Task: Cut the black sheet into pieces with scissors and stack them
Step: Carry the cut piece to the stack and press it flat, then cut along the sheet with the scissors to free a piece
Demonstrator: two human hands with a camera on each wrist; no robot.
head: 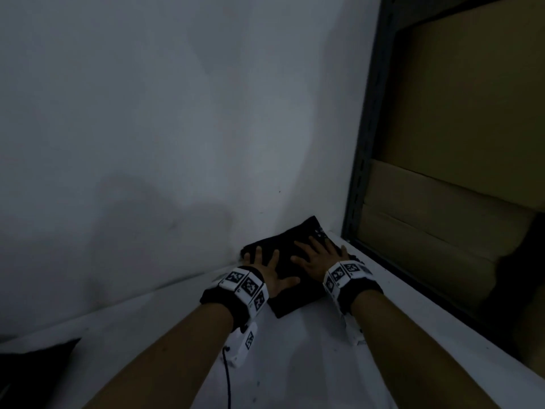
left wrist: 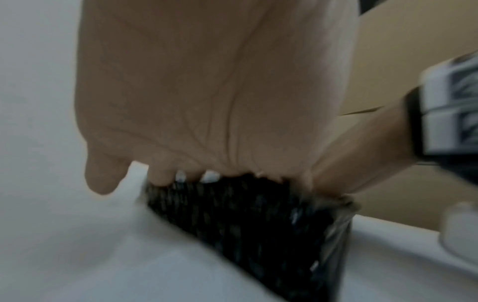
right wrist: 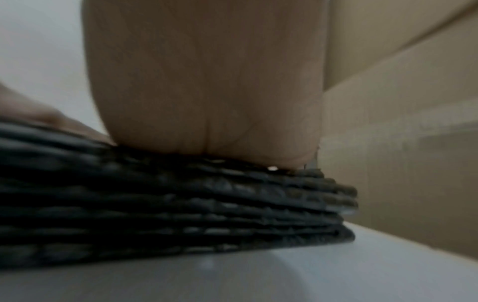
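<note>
Nearest the head camera are the person's two bare forearms, each with a black wrist strap carrying white blocks printed with black-and-white markers; a thin black cable (head: pixel 227 376) hangs from the left wrist unit over the white desk (head: pixel 309 364).

The left hand (head: pixel 269 271) lies flat with its fingers spread and straight on the near-left part of a stack of black sheet pieces (head: pixel 287 302), holding nothing in a grasp. The right hand (head: pixel 318 255) lies the same way, palm down and fingers extended, on the right part of the stack, pressing rather than gripping. The two hands sit side by side, a little apart.

The stack rests on the desk in the far corner, against the pale wall (head: pixel 177 113) and near a dark metal shelf upright (head: pixel 362 160). The right wrist view shows the stack (right wrist: pixel 181 208) from the side as several layered, bumpy, dark pieces with slightly uneven edges, the palm (right wrist: pixel 207 81) bearing down on top. The left wrist view shows the textured top surface (left wrist: pixel 245 224) under the left palm (left wrist: pixel 207 92).

Brown cardboard boxes (head: pixel 460 143) fill the shelf to the right. A dark object (head: pixel 32 367) lies at the desk's near-left edge; what it is cannot be told.
</note>
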